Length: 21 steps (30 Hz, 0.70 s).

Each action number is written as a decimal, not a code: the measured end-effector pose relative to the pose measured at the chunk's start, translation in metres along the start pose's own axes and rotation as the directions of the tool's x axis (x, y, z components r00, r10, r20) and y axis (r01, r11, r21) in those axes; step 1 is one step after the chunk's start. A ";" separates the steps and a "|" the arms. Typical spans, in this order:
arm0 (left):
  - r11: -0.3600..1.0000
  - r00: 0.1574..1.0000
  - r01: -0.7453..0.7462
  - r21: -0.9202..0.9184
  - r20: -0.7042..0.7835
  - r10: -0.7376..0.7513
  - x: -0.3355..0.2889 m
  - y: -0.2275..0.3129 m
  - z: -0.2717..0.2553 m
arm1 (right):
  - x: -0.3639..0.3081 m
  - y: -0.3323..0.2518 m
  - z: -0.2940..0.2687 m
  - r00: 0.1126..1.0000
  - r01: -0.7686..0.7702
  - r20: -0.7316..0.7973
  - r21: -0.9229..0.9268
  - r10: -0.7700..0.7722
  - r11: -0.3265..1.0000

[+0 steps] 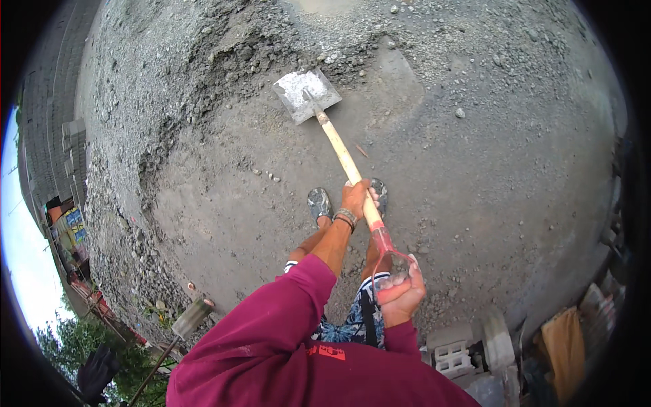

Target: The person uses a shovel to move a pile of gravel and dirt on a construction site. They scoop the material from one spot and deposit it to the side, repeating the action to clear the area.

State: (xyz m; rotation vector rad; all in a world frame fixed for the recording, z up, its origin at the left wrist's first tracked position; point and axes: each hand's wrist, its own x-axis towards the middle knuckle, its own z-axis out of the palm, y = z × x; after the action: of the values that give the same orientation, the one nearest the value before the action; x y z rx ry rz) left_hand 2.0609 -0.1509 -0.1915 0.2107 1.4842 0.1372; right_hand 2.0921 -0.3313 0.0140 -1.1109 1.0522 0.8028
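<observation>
A wooden-shafted shovel (342, 153) slants forward-left, its red D-grip (382, 240) nearest, whitish square blade (298, 93) foremost.

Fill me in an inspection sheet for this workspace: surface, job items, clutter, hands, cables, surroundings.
Surface: grey, gritty ground, with rough loose gravel toward the top left.
Job items: shovel with a wooden shaft and red grip; its blade, near the gravel's edge, shows a whitish patch, residue or glare unclear.
Clutter: scattered stones, including a pale stone; concrete blocks and an orange-brown cloth at lower right.
Hands: left hand closed around the shaft; right hand on the red grip.
Cables: nothing seen near the shovel.
Surroundings: grey wall at left, greenery at lower left.
</observation>
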 end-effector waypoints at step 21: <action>0.996 0.996 -0.093 -0.019 -0.019 0.093 0.064 0.181 0.066 | 0.078 -0.011 0.203 0.950 0.004 0.311 0.016 -0.009 1.000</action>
State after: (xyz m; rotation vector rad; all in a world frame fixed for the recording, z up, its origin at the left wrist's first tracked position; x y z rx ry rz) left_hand 2.1392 0.0361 -0.2080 0.2634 1.4912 0.2288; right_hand 2.1790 -0.1384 -0.0374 -0.9368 0.7868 0.9290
